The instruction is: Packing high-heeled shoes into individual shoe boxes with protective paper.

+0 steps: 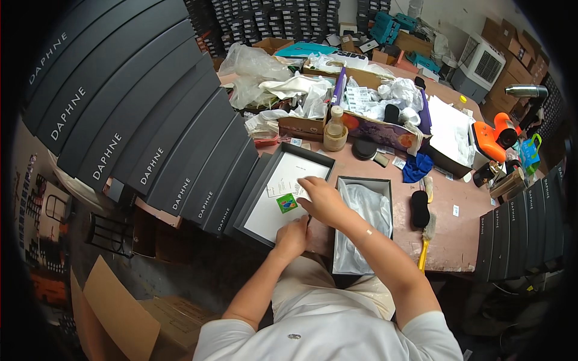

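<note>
A shallow dark-grey box lid (pixel 322 159) with a white inside lies tilted at the table's front edge, beside the stacked boxes. In it are a small green card (pixel 287 203) with a coloured pattern and a white printed card (pixel 278 186). My left hand (pixel 291 240) is closed at the lid's near right edge, its fingertips partly hidden. My right hand (pixel 324 201) reaches over the lid, thumb and fingers apart beside the two cards. Right of the lid stands an open dark box (pixel 391 204) lined with white tissue paper (pixel 365 219), partly covered by my right forearm.
Tall stacks of dark shoe boxes (pixel 162 108) rise at left, with more boxes (pixel 518 225) at right. Behind are a purple carton (pixel 367 127) of crumpled paper and a jar (pixel 335 132). A black brush (pixel 419 209), a yellow-handled brush (pixel 425 246) and a blue cloth (pixel 416 168) lie at right.
</note>
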{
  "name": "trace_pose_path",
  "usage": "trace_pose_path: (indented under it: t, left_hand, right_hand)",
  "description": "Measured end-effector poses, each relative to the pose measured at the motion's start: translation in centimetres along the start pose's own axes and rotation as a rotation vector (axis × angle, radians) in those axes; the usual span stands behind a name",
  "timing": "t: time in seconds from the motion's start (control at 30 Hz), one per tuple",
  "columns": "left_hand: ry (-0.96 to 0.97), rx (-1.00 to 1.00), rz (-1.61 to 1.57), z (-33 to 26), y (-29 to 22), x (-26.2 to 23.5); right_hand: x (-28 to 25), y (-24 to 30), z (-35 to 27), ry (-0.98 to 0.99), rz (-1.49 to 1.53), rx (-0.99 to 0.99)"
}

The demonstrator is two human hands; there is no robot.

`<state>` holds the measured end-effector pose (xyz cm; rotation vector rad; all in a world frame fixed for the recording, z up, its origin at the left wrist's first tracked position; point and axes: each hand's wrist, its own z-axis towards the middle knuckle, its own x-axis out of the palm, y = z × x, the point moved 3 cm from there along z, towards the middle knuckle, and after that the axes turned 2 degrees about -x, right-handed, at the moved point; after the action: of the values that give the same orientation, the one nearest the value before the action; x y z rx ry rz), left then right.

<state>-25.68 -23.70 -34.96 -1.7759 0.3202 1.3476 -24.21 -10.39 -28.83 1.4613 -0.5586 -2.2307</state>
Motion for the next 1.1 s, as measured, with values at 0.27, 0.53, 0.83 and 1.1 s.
trace_pose_path:
  t: [0.27, 0.53, 0.83, 1.1]
  left_hand:
    - [0.025, -0.012, -0.075, 0.2, 0.2, 0.1]
    - [-0.002, 0.061, -0.076, 0.1, 0.6, 0.9]
    - [-0.024, 0.086, -0.081, 0.6, 0.9, -0.8]
    - [-0.001, 0.060, -1.050, -0.5, -5.1, -11.6]
  right_hand:
    - [9.0, -4.9, 5.7, 0.188, -0.168, 0.403]
    - [-2.6, -7.3, -2.9, -0.268, 0.615, 0.507]
    - [-7.3, -9.3, -16.7, -0.194, 0.751, 0.720]
    - [-9.1, -7.9, -18.7, -0.084, 0.081, 0.514]
